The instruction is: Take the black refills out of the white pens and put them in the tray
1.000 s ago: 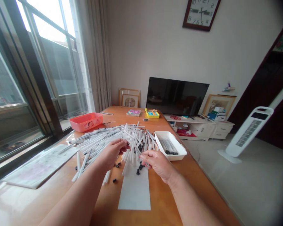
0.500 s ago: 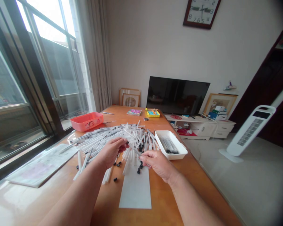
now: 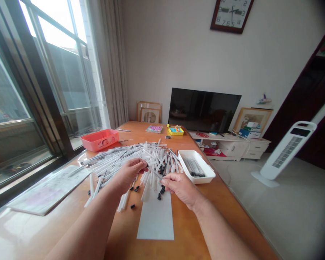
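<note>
My left hand (image 3: 131, 173) is closed in a pinch on a small black pen cap (image 3: 147, 165). A thin, pale pen barrel (image 3: 156, 174) is pinched in my right hand (image 3: 180, 186), its far end pointing at the cap. Whether barrel and cap touch I cannot tell. Beyond both hands spreads a heap of translucent white pen barrels (image 3: 151, 153) mixed with thin dark-tipped refills. Several loose black caps (image 3: 159, 196) lie by my right hand, on and around a white paper sheet (image 3: 155, 224); a single black cap (image 3: 132, 206) rests on bare wood.
A white tray (image 3: 209, 176) of black-ended pens stands right of the heap. At the left are a red plastic basket (image 3: 99, 141) and a flat booklet (image 3: 47, 191). A yellow box (image 3: 176, 133) and a magazine (image 3: 154, 129) sit at the wooden table's (image 3: 119, 238) far end.
The pen barrel in my right hand now reaches across toward the black cap in my left hand. Both hands stay nearly in place.
</note>
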Tool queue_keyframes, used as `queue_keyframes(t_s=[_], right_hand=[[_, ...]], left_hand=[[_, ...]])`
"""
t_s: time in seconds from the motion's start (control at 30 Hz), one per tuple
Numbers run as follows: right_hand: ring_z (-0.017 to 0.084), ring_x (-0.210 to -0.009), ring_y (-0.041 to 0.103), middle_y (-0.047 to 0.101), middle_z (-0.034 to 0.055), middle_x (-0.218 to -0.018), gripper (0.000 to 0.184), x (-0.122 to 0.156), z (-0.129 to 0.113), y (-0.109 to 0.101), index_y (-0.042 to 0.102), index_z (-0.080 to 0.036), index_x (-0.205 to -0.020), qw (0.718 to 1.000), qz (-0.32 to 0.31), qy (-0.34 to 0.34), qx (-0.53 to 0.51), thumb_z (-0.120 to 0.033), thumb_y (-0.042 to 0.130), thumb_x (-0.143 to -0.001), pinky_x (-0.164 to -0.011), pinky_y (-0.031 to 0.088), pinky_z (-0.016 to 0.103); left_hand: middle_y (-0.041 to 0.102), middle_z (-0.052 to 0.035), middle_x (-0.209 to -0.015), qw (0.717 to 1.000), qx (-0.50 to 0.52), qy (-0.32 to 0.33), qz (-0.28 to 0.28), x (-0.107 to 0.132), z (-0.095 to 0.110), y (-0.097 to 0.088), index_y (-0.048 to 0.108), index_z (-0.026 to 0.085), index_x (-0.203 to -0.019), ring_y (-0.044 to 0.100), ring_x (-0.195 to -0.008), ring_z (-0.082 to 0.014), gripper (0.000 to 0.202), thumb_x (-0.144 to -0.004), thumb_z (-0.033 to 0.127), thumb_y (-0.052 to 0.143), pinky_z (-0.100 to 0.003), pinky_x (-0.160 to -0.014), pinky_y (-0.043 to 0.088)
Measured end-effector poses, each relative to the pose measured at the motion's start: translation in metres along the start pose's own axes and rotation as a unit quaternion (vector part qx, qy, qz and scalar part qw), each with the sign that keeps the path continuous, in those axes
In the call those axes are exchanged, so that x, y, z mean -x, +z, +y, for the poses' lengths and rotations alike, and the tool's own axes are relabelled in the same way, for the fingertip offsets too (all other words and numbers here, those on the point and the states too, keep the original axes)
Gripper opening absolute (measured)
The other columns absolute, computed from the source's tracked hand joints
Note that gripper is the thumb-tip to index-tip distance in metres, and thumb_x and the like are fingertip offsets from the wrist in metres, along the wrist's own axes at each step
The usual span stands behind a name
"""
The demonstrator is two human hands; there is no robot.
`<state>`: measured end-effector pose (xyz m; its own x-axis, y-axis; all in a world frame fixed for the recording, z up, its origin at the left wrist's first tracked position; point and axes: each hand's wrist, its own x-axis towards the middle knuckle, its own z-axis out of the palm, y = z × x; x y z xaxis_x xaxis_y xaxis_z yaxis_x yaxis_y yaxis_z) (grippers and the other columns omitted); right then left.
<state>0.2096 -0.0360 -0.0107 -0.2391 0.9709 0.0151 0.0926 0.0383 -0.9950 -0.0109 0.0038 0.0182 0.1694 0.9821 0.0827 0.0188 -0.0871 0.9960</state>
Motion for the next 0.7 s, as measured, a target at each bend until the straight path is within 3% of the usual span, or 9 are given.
queue_keyframes(t_s=[0.7], right_hand=[[0.013,-0.065,0.050,0.061,-0.0005,-0.066,0.022,0.0008,-0.0030,-0.0006,0.071,-0.015,-0.078,1.000,-0.001,-0.016,0.003,-0.037,0.069,-0.080,-0.064,0.036,0.027]], left_hand=[[0.065,-0.0022,-0.071,0.999,-0.031,0.006,-0.005,0.0018,0.0025,0.0001,0.064,0.018,-0.071,0.058,-0.073,-0.0174,0.025,-0.079,0.041,0.066,-0.030,-0.073,0.041]])
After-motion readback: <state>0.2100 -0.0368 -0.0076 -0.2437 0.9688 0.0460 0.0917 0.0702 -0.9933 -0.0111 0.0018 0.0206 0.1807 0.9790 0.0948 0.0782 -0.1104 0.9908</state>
